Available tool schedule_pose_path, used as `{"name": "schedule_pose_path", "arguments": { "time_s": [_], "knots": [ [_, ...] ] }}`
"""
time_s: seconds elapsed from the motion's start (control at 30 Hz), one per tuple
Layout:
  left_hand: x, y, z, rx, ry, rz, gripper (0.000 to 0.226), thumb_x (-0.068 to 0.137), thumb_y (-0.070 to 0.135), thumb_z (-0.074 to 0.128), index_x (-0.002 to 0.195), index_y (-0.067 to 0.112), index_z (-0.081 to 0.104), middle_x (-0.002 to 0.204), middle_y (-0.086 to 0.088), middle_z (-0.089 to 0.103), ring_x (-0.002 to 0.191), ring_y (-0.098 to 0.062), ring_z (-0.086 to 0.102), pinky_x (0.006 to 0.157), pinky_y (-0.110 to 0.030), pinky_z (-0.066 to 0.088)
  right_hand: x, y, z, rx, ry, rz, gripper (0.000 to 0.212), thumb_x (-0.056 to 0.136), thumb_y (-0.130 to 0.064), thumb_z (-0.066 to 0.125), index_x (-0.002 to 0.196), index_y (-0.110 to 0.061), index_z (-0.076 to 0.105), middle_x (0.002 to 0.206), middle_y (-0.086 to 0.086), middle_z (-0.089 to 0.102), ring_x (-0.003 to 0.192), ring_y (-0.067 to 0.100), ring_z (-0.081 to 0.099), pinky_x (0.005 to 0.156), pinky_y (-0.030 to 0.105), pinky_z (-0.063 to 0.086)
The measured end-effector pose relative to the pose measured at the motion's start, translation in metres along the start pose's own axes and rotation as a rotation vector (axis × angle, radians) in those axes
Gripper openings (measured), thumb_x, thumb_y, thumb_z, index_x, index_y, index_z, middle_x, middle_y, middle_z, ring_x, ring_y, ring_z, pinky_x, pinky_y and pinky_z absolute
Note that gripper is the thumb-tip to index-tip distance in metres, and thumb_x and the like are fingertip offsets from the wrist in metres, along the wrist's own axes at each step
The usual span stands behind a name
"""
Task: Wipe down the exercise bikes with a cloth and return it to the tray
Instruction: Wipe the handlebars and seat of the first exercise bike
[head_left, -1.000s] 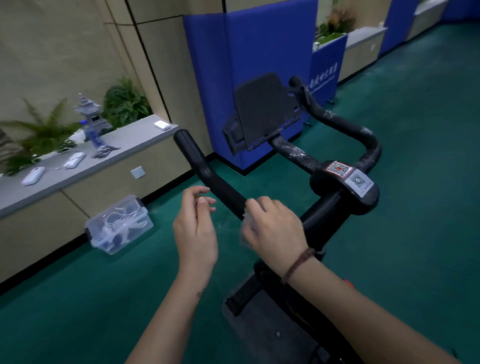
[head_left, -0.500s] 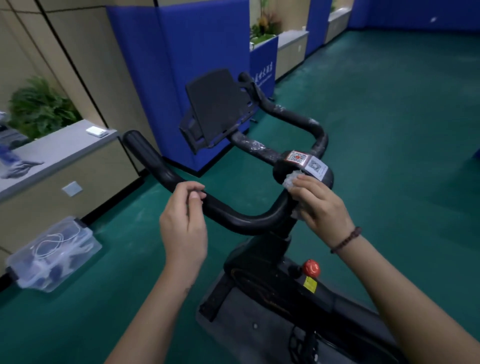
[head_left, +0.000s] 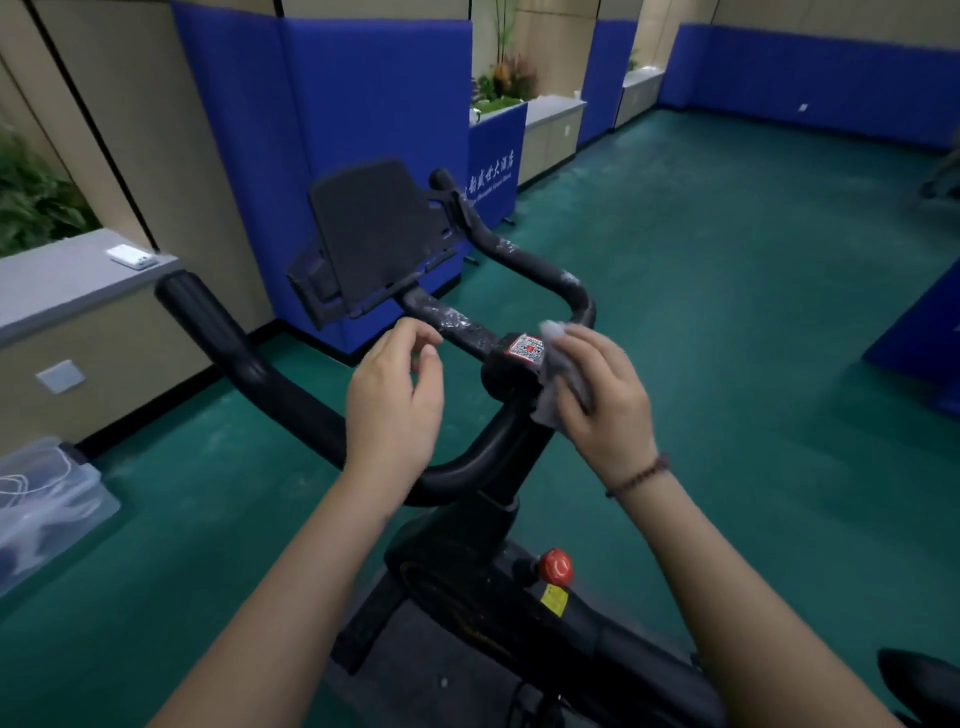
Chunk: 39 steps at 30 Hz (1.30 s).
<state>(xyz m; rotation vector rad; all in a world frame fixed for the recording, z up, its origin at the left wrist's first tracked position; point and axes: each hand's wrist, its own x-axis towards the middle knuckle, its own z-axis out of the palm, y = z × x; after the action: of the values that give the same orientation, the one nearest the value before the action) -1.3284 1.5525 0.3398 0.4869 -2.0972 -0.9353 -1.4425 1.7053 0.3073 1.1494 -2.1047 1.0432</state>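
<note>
Clearly you're mid-wipe: your right hand (head_left: 597, 410) grips the cloth (head_left: 558, 364) against the bike (head_left: 467, 571) at its bar clamp (head_left: 506, 374), beside the sticker (head_left: 525, 347). Your left hand (head_left: 395, 410) hovers loosely curled, holding nothing. By my judgement, the bars (head_left: 291, 400), other bikes and the tray return remain.

Open green floor (head_left: 753, 338) fills the right half of the frame, a free passage. At centre, the exercise bike's handlebar (head_left: 270, 384) and tablet holder (head_left: 374, 234) obstruct. At left, a grey ledge (head_left: 62, 280) and a clear plastic box (head_left: 47, 499) bound the narrow floor strip.
</note>
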Motion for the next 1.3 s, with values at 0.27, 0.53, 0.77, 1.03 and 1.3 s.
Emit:
{"name": "schedule_pose_path", "arguments": {
  "time_s": [0.27, 0.53, 0.77, 1.03, 1.3],
  "knots": [
    [0.017, -0.004, 0.025, 0.077, -0.094, -0.150, 0.010, 0.090, 0.011, 0.047, 0.086, 0.017, 0.054, 0.075, 0.001, 0.055, 0.069, -0.019, 0.050, 0.065, -0.035, 0.041, -0.018, 0.035, 0.027, 0.030, -0.026, -0.079, 0.033, 0.084, 0.000, 0.052, 0.115, -0.005, 0.063, 0.126, 0.010, 0.056, 0.119, 0.022, 0.051, 0.106, 0.035, 0.038],
    [0.018, -0.008, 0.028, 0.129, -0.107, -0.121, 0.012, 0.090, 0.012, 0.045, 0.090, 0.012, 0.056, 0.076, -0.003, 0.057, 0.071, -0.024, 0.052, 0.067, -0.040, 0.044, -0.051, 0.056, -0.014, -0.014, 0.073, -0.018, 0.037, 0.069, 0.003, 0.044, 0.095, -0.002, 0.071, 0.104, 0.012, 0.066, 0.095, 0.023, 0.062, 0.084, 0.036, 0.051],
    [0.018, -0.009, 0.026, 0.111, -0.073, -0.144, 0.014, 0.090, 0.012, 0.043, 0.091, 0.013, 0.057, 0.073, 0.003, 0.053, 0.069, -0.022, 0.052, 0.064, -0.038, 0.043, 0.003, 0.020, 0.012, -0.294, -0.253, -0.400, 0.030, 0.091, -0.003, 0.046, 0.116, -0.003, 0.061, 0.125, 0.014, 0.058, 0.107, 0.031, 0.053, 0.095, 0.042, 0.045],
    [0.015, -0.016, 0.021, 0.036, -0.057, -0.161, 0.015, 0.090, 0.012, 0.043, 0.089, 0.011, 0.058, 0.067, 0.006, 0.049, 0.065, -0.020, 0.048, 0.063, -0.037, 0.042, -0.023, 0.011, 0.007, -0.531, -0.206, -0.264, 0.039, 0.073, 0.014, 0.062, 0.109, -0.001, 0.063, 0.102, 0.015, 0.062, 0.069, 0.028, 0.050, 0.061, 0.038, 0.050],
    [0.015, -0.018, 0.022, 0.024, -0.078, -0.124, 0.015, 0.090, 0.012, 0.042, 0.088, 0.011, 0.057, 0.077, -0.002, 0.056, 0.068, -0.022, 0.052, 0.059, -0.035, 0.040, -0.034, 0.001, -0.001, -0.525, -0.242, -0.133, 0.024, 0.068, 0.010, 0.071, 0.087, -0.004, 0.067, 0.092, 0.014, 0.062, 0.063, 0.027, 0.049, 0.051, 0.032, 0.045]
  ]
}}
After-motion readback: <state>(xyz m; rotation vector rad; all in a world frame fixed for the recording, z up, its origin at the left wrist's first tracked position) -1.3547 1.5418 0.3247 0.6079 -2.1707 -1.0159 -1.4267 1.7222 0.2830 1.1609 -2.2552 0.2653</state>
